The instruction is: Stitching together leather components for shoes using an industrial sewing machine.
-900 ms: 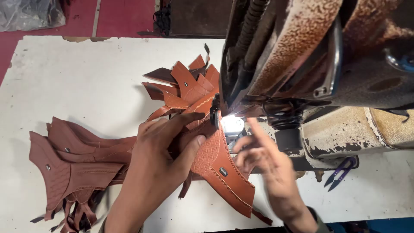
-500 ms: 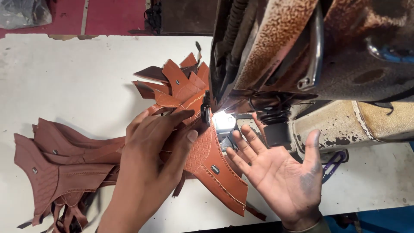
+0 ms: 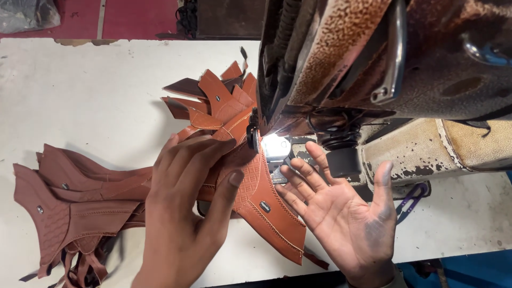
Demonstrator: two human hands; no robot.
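Note:
My left hand (image 3: 184, 208) lies flat, fingers spread, on a brown leather piece (image 3: 266, 208) with quilted stitching and a small metal tag. The piece runs under the presser foot (image 3: 255, 137) of a rusty sewing machine (image 3: 384, 69), lit by a bright lamp spot (image 3: 274, 145). My right hand (image 3: 344, 213) is palm up and open beside the leather, its fingertips near the needle plate, holding nothing. Dark smudges mark its palm.
A pile of sewn brown leather pieces (image 3: 74, 202) lies at the left on the white table (image 3: 90, 96); more cut pieces (image 3: 218, 96) fan out behind the needle. Small purple-handled snips (image 3: 408, 200) lie by the machine base. Red floor shows beyond the table.
My right hand has turned from resting fingers-down near the needle to palm up and open. The left hand stays pressed on the leather.

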